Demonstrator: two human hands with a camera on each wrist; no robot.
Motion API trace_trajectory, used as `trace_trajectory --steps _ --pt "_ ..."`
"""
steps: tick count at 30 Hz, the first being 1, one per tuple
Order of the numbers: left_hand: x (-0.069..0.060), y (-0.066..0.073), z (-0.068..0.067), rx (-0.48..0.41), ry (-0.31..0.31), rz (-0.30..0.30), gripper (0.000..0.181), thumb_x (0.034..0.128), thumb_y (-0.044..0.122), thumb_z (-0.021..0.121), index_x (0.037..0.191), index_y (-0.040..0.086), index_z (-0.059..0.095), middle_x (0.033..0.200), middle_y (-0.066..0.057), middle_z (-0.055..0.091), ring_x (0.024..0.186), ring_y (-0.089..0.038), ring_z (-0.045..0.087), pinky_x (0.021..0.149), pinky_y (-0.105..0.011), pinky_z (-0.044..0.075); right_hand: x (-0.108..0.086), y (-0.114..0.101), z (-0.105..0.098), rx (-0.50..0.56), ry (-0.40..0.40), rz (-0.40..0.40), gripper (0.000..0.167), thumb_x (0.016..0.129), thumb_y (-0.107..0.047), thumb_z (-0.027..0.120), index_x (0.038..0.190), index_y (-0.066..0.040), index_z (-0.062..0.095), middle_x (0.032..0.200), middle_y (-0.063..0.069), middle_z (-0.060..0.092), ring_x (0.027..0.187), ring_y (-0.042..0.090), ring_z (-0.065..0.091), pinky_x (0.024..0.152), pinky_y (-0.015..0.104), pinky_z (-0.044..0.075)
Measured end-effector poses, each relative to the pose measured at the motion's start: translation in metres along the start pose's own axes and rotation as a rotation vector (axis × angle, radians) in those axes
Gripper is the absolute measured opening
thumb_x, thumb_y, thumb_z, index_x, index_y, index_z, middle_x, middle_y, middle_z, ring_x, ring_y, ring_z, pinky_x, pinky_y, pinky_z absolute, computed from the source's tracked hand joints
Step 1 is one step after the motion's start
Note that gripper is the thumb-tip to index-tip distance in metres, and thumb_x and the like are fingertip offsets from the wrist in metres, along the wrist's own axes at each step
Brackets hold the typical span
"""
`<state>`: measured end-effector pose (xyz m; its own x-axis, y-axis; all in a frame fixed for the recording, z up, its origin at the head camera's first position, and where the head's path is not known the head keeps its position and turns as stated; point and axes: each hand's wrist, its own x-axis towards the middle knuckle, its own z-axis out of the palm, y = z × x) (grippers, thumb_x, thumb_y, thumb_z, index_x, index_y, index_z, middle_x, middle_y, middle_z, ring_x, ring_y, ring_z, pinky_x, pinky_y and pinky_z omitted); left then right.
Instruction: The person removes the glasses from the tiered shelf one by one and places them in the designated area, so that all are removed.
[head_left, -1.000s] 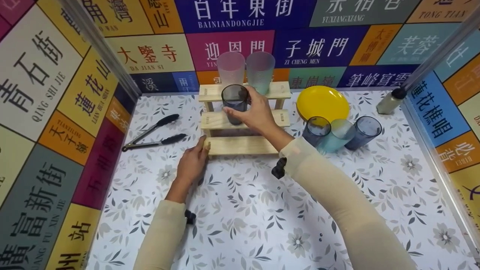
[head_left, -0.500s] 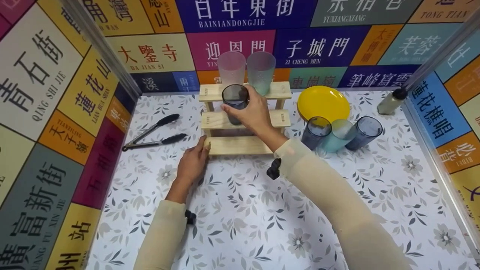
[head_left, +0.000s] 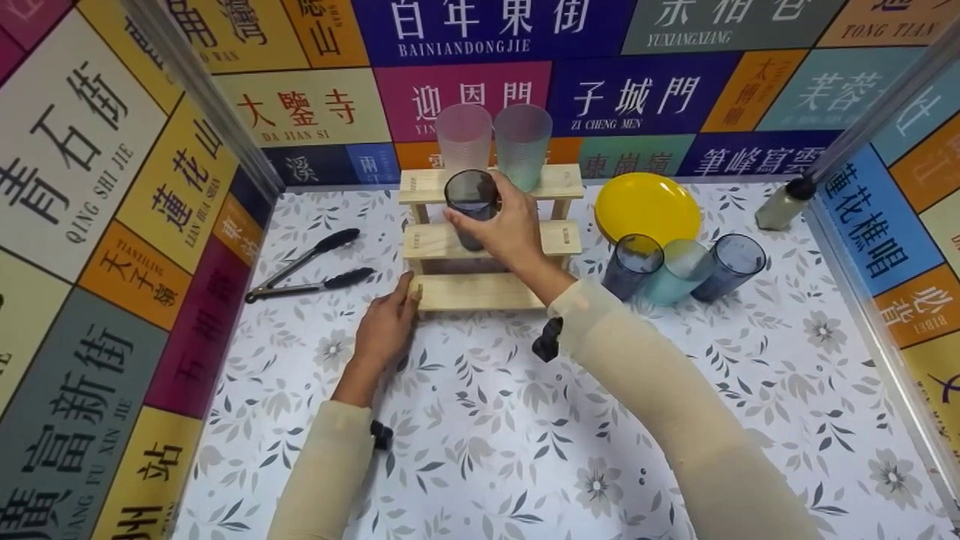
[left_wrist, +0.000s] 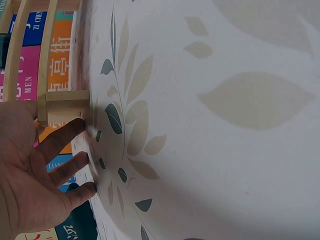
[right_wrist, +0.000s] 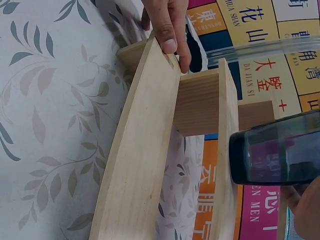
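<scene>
A dark grey-blue tumbler (head_left: 471, 210) stands upright at the middle step of a three-tier wooden rack (head_left: 480, 291). My right hand (head_left: 511, 229) holds it from the right side, thumb in front. The right wrist view shows the tumbler's base (right_wrist: 237, 159) against the middle plank. At the left end of the lowest step is my left hand (head_left: 385, 321), its thumb on the plank top in the right wrist view. From the left wrist, that hand's fingers (left_wrist: 65, 142) look straight and spread beside the rack's leg. On the top step stand a pinkish frosted tumbler (head_left: 463, 135) and a greenish one (head_left: 523, 142).
Right of the rack are two dark blue tumblers (head_left: 632, 266) (head_left: 727, 266) with a teal tumbler (head_left: 677, 271) between them. Behind these lies a yellow plate (head_left: 646, 206). A small black-capped bottle (head_left: 782, 204) is at far right; black-tipped tongs (head_left: 304, 270) lie at left. Printed walls enclose the table.
My right forearm has shifted slightly left, while the right hand keeps its hold on the tumbler at the middle step. The left hand stays at the same end of the rack.
</scene>
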<state>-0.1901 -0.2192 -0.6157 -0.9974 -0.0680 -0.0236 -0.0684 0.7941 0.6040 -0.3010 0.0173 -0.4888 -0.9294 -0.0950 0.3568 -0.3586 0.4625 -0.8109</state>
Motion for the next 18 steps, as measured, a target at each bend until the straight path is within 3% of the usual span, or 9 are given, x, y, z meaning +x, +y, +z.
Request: trace_trajectory --steps 18 --pt "0.001 -0.003 0.003 -0.015 0.012 0.019 0.058 0.1183 0.052 0.047 0.171 0.028 0.045 0.143 -0.024 0.073 0.134 -0.048 0.067 0.109 -0.068 0.053 -0.004 -0.005 -0.017 0.052 0.006 -0.004 0.084 0.078 -0.058 0.099 0.145 -0.015 0.071 0.129 0.009 0.079 0.117 0.026 0.073 0.102 0.044 0.058"
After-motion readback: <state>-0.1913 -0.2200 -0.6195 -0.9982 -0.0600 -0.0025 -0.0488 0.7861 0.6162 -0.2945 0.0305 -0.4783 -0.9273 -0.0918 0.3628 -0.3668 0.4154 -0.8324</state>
